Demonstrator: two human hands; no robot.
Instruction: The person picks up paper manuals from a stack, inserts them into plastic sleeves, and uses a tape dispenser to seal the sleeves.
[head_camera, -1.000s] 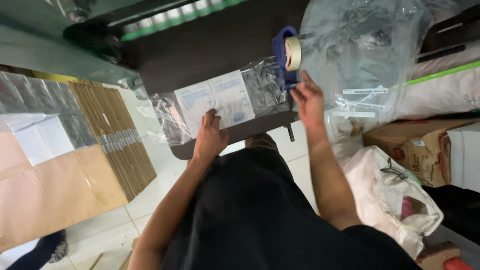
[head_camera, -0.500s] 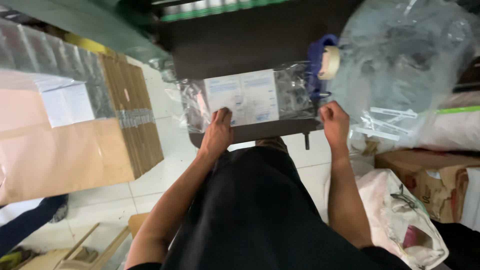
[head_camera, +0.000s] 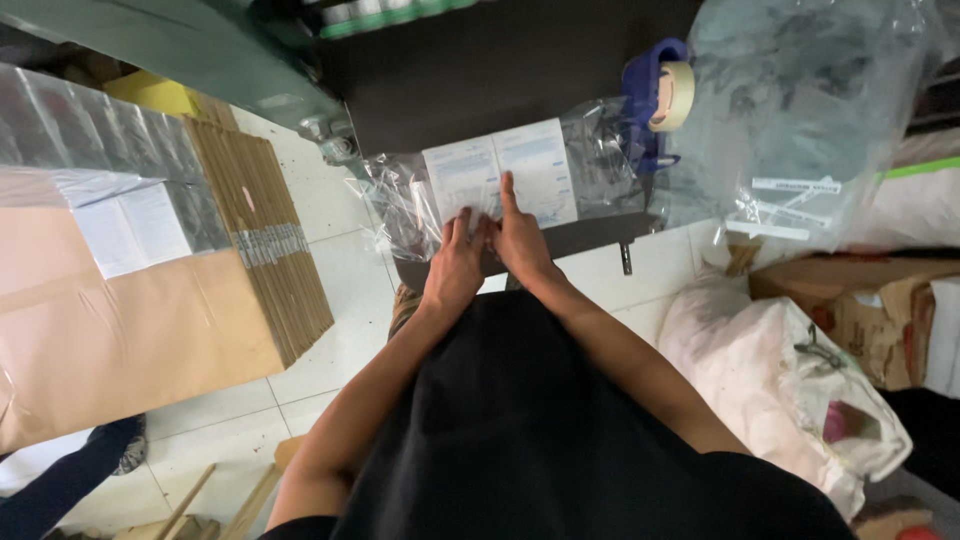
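Note:
A clear plastic parcel (head_camera: 600, 160) with a white paper label (head_camera: 500, 175) on top lies on the dark table (head_camera: 480, 70) in front of me. My left hand (head_camera: 455, 262) rests flat on the near edge of the parcel, fingers together on the label's lower left corner. My right hand (head_camera: 520, 235) is beside it, touching it, with the index finger stretched out and pressing on the middle of the label. A blue tape dispenser (head_camera: 650, 100) with a roll of beige tape stands just right of the parcel.
A big clear plastic bag (head_camera: 800, 110) bulges at the right. Below it sit torn cardboard boxes (head_camera: 860, 300) and a white sack (head_camera: 760, 370). At the left are a stack of flat cartons (head_camera: 265, 240) and a wrapped brown box (head_camera: 110, 320). Another person's leg (head_camera: 60, 480) shows bottom left.
My right hand has come in from the parcel's right edge to the middle of the label, next to the left hand. The left hand stays on the near edge.

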